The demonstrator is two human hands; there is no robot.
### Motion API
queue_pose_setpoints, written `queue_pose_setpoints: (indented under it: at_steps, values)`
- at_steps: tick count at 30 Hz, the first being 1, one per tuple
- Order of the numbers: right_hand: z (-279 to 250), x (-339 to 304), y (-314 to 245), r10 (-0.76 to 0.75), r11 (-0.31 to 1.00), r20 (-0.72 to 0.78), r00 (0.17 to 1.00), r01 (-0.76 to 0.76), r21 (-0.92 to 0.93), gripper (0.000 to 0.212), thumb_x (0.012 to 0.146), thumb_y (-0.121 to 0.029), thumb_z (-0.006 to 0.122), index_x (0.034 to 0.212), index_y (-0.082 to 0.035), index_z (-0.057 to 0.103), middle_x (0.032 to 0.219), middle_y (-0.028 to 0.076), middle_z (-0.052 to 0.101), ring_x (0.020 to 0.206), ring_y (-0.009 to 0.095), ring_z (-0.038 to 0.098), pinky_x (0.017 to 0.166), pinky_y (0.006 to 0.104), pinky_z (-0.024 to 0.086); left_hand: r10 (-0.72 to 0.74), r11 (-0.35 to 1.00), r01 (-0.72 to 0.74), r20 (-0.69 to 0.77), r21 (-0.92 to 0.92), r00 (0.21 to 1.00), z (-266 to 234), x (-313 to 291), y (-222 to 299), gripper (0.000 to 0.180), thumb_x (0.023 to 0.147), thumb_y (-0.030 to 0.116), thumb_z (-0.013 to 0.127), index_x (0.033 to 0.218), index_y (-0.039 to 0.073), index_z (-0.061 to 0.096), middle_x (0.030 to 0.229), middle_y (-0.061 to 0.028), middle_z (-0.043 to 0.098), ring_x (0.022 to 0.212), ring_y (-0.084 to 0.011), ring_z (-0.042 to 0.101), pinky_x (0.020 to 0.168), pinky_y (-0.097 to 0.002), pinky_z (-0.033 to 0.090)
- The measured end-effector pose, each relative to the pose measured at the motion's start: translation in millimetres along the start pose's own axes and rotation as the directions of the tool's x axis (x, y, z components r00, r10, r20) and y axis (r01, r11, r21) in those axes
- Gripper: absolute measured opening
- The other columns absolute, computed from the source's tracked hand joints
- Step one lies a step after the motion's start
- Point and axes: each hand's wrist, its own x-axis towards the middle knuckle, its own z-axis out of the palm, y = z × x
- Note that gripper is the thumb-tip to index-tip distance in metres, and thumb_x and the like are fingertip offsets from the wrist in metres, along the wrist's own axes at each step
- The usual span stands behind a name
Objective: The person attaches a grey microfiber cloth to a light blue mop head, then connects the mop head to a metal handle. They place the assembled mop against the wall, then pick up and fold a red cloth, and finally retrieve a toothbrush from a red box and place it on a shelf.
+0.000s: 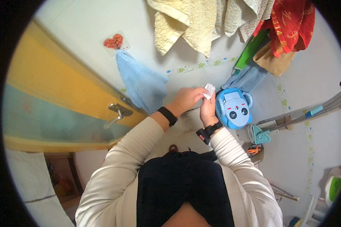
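Observation:
In front of me, both hands meet at a small crumpled white tissue (209, 90). My left hand (185, 100) reaches in from the left with its fingers closed on the tissue's near side. From below, my right hand (208, 112) comes up and grips the same tissue, its fingers and thumb drawn together. Part of the tissue sticks up above the fingertips. Dark bands circle both wrists, the right one bearing a small black device (206, 134). Just right of my right hand is a blue children's potty seat (236, 109) with a cartoon animal face.
A yellow door (64, 87) with a metal handle (119, 111) stands at the left. A light blue towel (142, 81) hangs on the wall ahead. Cream towels (189, 26) and a red towel (291, 26) hang above. A teal dustpan (260, 134) and long poles lean at the right.

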Motion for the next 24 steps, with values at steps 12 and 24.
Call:
queue_pose_setpoints:
  at_steps: [12, 24]
  values:
    - [-15.5, 121.7, -0.3, -0.616, 0.716, -0.017, 0.787, 0.551, -0.429, 0.056, 0.087, -0.010, 0.045, 0.136, 0.003, 0.022, 0.136, 0.022, 0.026, 0.126, 0.034, 0.029, 0.108, 0.0420, 0.021, -0.159, 0.881, 0.111, -0.066, -0.461, 0.985, 21.8, 49.5, -15.5, 0.020, 0.089, 0.003, 0.056, 0.109, 0.000, 0.059, 0.113, -0.0102, 0.065, 0.098, -0.0142, 0.061, 0.086, -0.0280, 0.048]
    - [-54.2, 258.5, -13.3, -0.733, 0.299, 0.279, 0.621, 0.663, -0.686, 0.062, 0.071, -0.014, 0.062, 0.123, 0.007, 0.034, 0.127, 0.033, 0.026, 0.122, 0.053, 0.022, 0.104, 0.0601, 0.018, -0.328, 0.809, 0.148, -0.228, -0.568, 0.917, 62.0, 118.0, -28.6, 0.035, 0.088, -0.002, 0.056, 0.122, 0.003, 0.051, 0.117, -0.0071, 0.060, 0.083, -0.0096, 0.061, 0.075, -0.0232, 0.049]
